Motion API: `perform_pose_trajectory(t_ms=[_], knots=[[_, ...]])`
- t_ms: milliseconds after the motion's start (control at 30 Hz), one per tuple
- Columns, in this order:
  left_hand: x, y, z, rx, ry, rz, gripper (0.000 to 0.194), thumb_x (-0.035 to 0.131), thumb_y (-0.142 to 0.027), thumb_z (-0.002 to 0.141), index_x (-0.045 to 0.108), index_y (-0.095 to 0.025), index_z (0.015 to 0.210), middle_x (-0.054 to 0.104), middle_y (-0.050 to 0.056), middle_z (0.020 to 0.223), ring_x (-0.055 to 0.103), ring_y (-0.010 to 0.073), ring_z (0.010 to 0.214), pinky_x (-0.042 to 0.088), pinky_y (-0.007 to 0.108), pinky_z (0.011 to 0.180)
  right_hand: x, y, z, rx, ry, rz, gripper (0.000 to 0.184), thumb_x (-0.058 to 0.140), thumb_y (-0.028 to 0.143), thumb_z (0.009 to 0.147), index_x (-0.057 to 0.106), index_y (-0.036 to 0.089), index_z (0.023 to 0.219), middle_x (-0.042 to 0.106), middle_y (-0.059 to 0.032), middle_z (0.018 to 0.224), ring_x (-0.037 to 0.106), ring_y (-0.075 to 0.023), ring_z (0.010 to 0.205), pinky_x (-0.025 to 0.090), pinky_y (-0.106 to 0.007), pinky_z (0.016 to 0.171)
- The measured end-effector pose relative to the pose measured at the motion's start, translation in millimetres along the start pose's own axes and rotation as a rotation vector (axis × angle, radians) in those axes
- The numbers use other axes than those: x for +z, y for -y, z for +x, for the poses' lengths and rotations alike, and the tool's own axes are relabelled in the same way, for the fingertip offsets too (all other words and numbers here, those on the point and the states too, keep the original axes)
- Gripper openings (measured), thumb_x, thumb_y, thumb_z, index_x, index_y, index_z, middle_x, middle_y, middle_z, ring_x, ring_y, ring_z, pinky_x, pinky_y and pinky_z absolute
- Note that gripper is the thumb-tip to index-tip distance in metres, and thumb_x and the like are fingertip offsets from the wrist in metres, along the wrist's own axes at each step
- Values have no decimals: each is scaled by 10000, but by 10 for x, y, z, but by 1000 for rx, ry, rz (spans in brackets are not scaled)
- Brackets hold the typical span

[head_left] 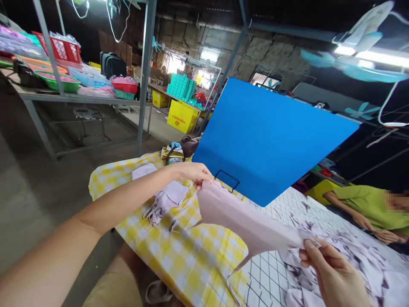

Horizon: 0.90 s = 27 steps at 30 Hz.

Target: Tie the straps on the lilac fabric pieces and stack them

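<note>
Between my two hands a pale lilac garment point(243, 217) with thin straps is stretched out above the table. My left hand point(193, 171) pinches its far left end. The other end is gripped by my right hand point(335, 266), between thumb and fingers. One strap hangs down toward the checked cloth. Left of the garment, a folded stack of similar lilac pieces point(172, 194) lies on the yellow-and-white checked tablecloth point(134, 219), with loose straps at its near end. A large heap of lilac pieces point(338, 256) spreads out around and beyond my right hand.
A large blue board point(271, 136) stands tilted behind the garment, by a black wire stand point(227, 179). Scissors point(306, 206) lie on the white grid-patterned cloth point(265, 273). At the right sits a person in a green shirt point(367, 204). A metal post point(146, 81) rises at the left.
</note>
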<state>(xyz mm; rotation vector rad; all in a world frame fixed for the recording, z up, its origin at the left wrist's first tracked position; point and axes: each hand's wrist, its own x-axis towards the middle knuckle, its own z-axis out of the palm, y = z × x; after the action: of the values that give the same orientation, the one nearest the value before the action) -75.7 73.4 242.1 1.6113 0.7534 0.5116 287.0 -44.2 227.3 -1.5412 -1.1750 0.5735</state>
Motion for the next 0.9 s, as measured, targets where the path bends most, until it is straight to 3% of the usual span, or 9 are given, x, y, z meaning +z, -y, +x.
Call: perform_pose_trajectory(t_ms=[100, 200, 367, 467, 600, 700, 767, 867, 900], knots=[[121, 194, 62, -109, -29, -90, 171, 528, -221, 709, 574, -126, 573, 536, -17, 411, 483, 75, 356, 354, 172, 396, 128, -137, 139, -22, 30, -116, 351, 677, 481, 571, 624, 176, 736, 567, 0, 516, 534, -162, 476, 467, -283, 465], [384, 494, 155, -286, -87, -153, 226, 495, -199, 718, 554, -124, 513, 538, -2, 383, 486, 87, 339, 377, 177, 390, 388, -310, 185, 7, 86, -355, 322, 622, 474, 567, 605, 175, 686, 592, -19, 537, 562, -197, 466, 472, -323, 461], [915, 964, 286, -458, -52, -239, 301, 439, -162, 740, 536, -114, 459, 542, 26, 385, 500, 102, 337, 331, 173, 355, 1040, -386, -239, -132, 414, -390, 249, 533, 444, 697, 618, 234, 800, 650, -62, 904, 614, -220, 640, 488, -317, 522], [1121, 1057, 321, -476, -47, -317, 309, 421, -173, 756, 550, -113, 482, 546, 22, 406, 508, 96, 354, 339, 176, 370, 1350, -308, -547, -205, 613, -321, 169, 547, 370, 739, 600, 283, 873, 627, -27, 976, 600, -202, 667, 489, -308, 604], [1187, 1034, 312, -443, -12, -437, 246, 434, -214, 757, 565, -128, 567, 596, 15, 496, 576, 103, 444, 419, 185, 453, 1537, -295, -672, -218, 546, -342, 75, 543, 313, 743, 522, 270, 800, 602, 9, 722, 544, -190, 597, 452, -294, 589], [1092, 1067, 279, -364, 46, -514, 203, 490, -294, 732, 607, -133, 692, 647, 25, 615, 610, 114, 519, 466, 213, 531, 1506, -344, -602, -208, 518, -351, 113, 531, 339, 749, 485, 241, 718, 545, 22, 602, 519, -182, 572, 415, -275, 548], [992, 1157, 252, -262, -16, -382, 254, 492, -347, 734, 629, -136, 767, 669, 40, 692, 623, 123, 574, 479, 231, 570, 1345, -342, -530, -209, 537, -349, 160, 542, 367, 738, 489, 225, 688, 532, 19, 587, 513, -174, 564, 407, -270, 542], [883, 1375, 205, -168, -256, -27, 220, 496, -313, 725, 626, -136, 731, 665, 56, 722, 629, 167, 678, 481, 272, 631, 805, -252, -438, -178, 532, -276, 248, 577, 453, 720, 548, 208, 732, 525, 14, 585, 481, -149, 510, 387, -250, 473], [880, 1457, 188, -163, -319, 60, 166, 514, -267, 703, 618, -138, 696, 657, 57, 716, 625, 186, 720, 476, 288, 667, 561, -206, -420, -159, 423, -250, 270, 621, 464, 692, 568, 210, 766, 547, 8, 627, 485, -146, 521, 386, -244, 461]])
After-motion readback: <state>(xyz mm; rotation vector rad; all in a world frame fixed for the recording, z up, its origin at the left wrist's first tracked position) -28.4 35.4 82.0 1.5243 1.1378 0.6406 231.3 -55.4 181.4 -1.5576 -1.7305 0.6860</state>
